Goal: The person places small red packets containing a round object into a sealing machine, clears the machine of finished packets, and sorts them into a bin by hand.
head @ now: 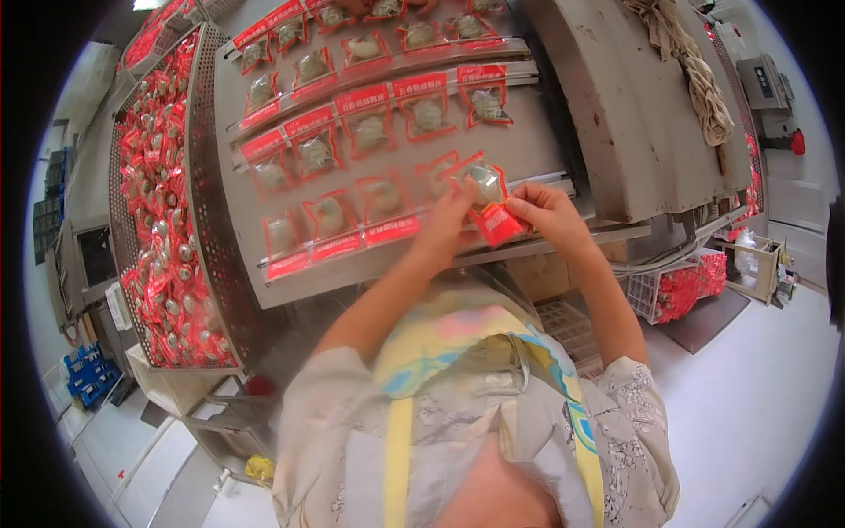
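A clear plastic pouch with a red printed end (490,185) is held above the near right part of a flat metal machine bed (422,148); a pale, egg-like item shows inside. My left hand (449,221) grips the pouch's left side, its fingers partly blurred. The red end is pinched between the thumb and fingers of my right hand (548,210). Left of my hands, several similar pouches lie along the near sealing bar, among them a blurred pouch (383,198). Another pouch (437,173) lies just behind my left hand and is partly hidden.
Filled pouches (162,218) heap in a perforated metal bin (214,198) on the left. A large metal lid (634,105) stands at the right, with cloth (706,99) hanging over it. A co-worker's fingers (360,6) show at the far edge. A pouch-filled crate (650,294) sits lower right.
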A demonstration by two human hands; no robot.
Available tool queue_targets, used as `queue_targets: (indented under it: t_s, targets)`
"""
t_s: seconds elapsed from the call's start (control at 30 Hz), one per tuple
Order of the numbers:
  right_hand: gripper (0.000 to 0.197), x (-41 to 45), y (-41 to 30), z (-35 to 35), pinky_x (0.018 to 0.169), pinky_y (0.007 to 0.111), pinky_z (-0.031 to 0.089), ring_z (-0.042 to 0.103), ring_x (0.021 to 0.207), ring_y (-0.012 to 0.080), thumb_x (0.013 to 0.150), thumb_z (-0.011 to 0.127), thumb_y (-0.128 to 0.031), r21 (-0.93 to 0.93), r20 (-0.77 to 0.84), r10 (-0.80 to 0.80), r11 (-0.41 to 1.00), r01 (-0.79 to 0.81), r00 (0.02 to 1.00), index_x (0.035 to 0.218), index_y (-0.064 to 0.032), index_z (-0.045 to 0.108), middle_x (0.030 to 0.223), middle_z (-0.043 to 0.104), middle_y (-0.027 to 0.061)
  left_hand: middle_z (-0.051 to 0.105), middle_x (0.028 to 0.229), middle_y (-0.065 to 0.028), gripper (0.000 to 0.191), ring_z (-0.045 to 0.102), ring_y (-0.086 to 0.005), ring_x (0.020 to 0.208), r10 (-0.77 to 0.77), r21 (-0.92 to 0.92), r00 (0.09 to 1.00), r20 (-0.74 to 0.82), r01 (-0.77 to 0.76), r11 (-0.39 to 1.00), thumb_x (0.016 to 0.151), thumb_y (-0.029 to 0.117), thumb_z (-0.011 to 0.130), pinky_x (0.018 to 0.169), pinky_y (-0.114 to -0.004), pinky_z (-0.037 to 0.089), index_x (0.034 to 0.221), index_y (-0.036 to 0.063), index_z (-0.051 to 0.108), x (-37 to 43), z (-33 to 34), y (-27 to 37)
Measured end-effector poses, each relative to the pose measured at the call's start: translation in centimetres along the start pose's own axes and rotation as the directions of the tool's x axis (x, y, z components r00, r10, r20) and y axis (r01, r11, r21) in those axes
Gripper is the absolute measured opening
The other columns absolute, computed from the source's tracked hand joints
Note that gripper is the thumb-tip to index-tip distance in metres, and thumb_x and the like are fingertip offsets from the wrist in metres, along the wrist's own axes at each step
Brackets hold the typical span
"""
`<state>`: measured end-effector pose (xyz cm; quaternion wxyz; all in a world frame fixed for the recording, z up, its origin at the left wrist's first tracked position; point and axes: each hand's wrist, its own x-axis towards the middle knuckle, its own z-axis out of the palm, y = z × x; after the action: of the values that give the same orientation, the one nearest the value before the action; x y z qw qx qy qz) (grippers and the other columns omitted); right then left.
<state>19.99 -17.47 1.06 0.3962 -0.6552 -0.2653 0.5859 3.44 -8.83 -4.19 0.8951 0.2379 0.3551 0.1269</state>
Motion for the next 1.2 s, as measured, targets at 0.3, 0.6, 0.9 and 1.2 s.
queue_targets:
  t_s: [0.3, 0.6, 0.9, 1.2]
  targets:
    - [0.015, 2.5, -0.5, -3.5, 0.054, 0.02, 0.041, 0.049, 0.061, 0.0035, 0.088, 0.061, -0.019, 0.048, 0.123, -0.047, 0.998, 0.041, 0.991, 0.083, -0.004, 0.059, 0.07, 0.055, -0.0037, 0.061, 0.097, 0.0004, 0.044, 0.06, -0.0103, 0.083, -0.164, 0.385, 0.986, 0.039, 0.136, 0.913, 0.084, 0.036, 0.064, 0.071, -0.029, 0.053, 0.117, 0.0106, 0.051, 1.2, 0.7, 2.0]
    - [0.03, 3.7, 0.5, -5.8, 0.057, 0.02, 0.041, 0.052, 0.064, 0.005, 0.085, 0.065, -0.032, 0.245, 0.022, 0.036, 0.969, -0.04, 0.999, 0.091, -0.0031, 0.06, 0.078, 0.06, -0.001, 0.062, 0.099, -0.0033, 0.054, 0.061, -0.0108, 0.083, -0.036, 0.363, 0.998, 0.047, 0.016, 0.932, 0.078, 0.017, 0.072, 0.069, -0.026, 0.052, 0.123, 0.0057, 0.043, 2.6, 4.0, 2.8]
    - [0.027, 6.5, 2.7, -5.8, 0.053, 0.02, 0.038, 0.049, 0.061, 0.0032, 0.086, 0.063, -0.027, 0.085, -0.167, -0.166, 0.98, 0.182, 0.972, 0.086, -0.0005, 0.063, 0.071, 0.059, -0.0023, 0.063, 0.098, -0.0033, 0.054, 0.062, -0.0096, 0.082, -0.062, 0.457, 0.993, 0.1, 0.009, 0.89, 0.078, 0.014, 0.071, 0.067, -0.025, 0.051, 0.122, 0.005, 0.041, 2.7, 3.8, 1.2]
    - [0.023, 6.8, 3.2, -6.3, 0.056, 0.021, 0.044, 0.055, 0.061, 0.0071, 0.088, 0.061, -0.028, 0.624, -0.017, 0.183, 0.77, -0.133, 0.983, 0.088, -0.0046, 0.062, 0.075, 0.062, 0.0008, 0.06, 0.1, -0.0009, 0.048, 0.06, -0.0063, 0.079, -0.091, 0.155, 0.981, 0.169, 0.065, 0.986, 0.082, 0.009, 0.065, 0.062, -0.02, 0.05, 0.124, 0.0067, 0.041, 1.6, 4.2, 1.7]
